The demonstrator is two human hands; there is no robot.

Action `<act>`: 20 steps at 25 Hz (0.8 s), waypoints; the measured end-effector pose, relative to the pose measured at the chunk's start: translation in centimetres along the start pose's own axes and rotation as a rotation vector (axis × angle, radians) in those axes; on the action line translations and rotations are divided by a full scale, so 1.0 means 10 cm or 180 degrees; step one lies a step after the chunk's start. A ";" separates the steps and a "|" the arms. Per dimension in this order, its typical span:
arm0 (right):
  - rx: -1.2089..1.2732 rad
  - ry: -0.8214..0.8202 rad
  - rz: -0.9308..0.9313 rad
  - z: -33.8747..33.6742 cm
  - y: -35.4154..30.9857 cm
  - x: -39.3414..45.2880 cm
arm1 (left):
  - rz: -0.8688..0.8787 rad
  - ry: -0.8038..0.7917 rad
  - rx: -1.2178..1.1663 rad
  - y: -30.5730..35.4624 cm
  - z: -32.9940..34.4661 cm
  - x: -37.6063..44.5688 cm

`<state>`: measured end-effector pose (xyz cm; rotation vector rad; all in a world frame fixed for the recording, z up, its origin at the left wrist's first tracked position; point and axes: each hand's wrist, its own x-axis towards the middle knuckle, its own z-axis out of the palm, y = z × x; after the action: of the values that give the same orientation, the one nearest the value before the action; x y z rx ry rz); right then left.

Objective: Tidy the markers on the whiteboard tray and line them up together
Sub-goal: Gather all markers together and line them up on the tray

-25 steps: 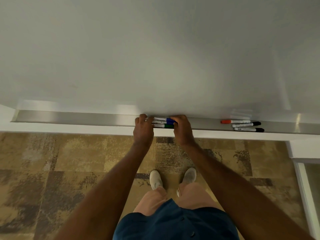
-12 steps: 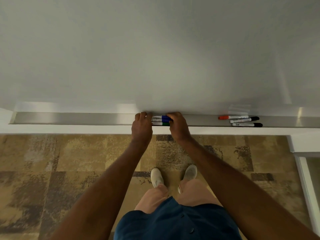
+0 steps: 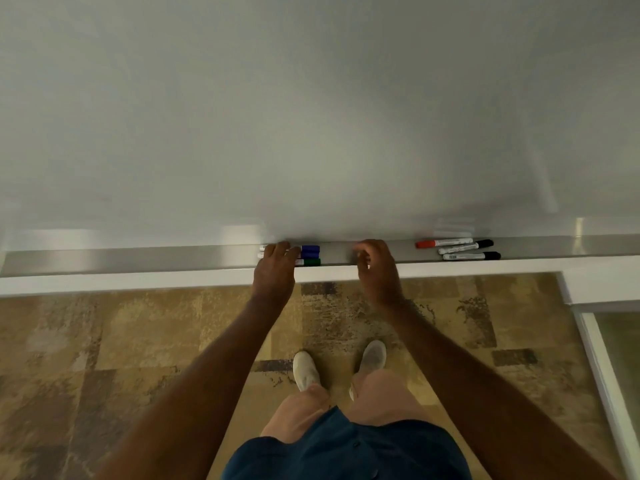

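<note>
A long grey whiteboard tray [image 3: 138, 258] runs across the view under the whiteboard. Three markers lie side by side on it: two with blue caps [image 3: 310, 251] and one with a green cap [image 3: 312, 262]. My left hand [image 3: 275, 268] rests flat on their white barrels, fingers over them. My right hand [image 3: 375, 268] hovers over the tray a little to the right of the caps, fingers loosely curled and holding nothing. Farther right lie a red-capped marker [image 3: 443, 243] and two black-capped markers [image 3: 465, 247] [image 3: 472, 256], slightly askew.
The whiteboard [image 3: 311, 116] fills the upper view. A white ledge [image 3: 138, 278] runs below the tray. Below are patterned brown carpet [image 3: 104, 341], my two white shoes, and a white frame [image 3: 602, 358] at the right edge.
My right hand has let go of the blue and green markers' cap ends and moved right, away from them. My left hand stays on the barrels.
</note>
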<state>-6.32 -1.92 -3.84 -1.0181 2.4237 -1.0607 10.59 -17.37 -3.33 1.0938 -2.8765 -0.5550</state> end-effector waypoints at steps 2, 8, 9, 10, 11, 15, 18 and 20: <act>-0.0311 0.0356 0.0059 -0.34 0.29 -0.04 | -0.0018 -0.0018 -0.0003 0.00 -0.01 0.00; -0.1359 0.0502 0.0751 -1.15 1.03 -0.08 | -0.0058 0.0026 0.0075 0.03 -0.01 0.01; -0.1538 0.0373 0.0714 -1.21 1.09 -0.07 | -0.0063 0.0041 0.0054 0.04 -0.01 0.00; -0.1714 0.0246 0.0637 -1.24 1.13 -0.06 | -0.0068 0.0051 0.0036 0.05 -0.01 0.00; -0.1846 0.0148 0.0566 -1.26 1.17 -0.05 | -0.0073 0.0058 0.0035 0.05 -0.02 0.00; -0.1897 0.0014 0.0507 -1.23 1.20 -0.02 | -0.0115 0.0033 0.0051 0.05 0.00 0.01; -0.1809 -0.0140 0.0665 -1.23 1.17 0.10 | -0.0167 0.0021 0.0032 0.06 -0.01 0.00; -0.1837 -0.0239 0.0717 -1.24 1.13 0.17 | -0.0183 0.0015 0.0014 0.07 -0.01 0.00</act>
<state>-19.48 8.70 -3.70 -0.8818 2.7598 -0.2401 10.14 -16.87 -2.98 1.1803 -2.8517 -0.5477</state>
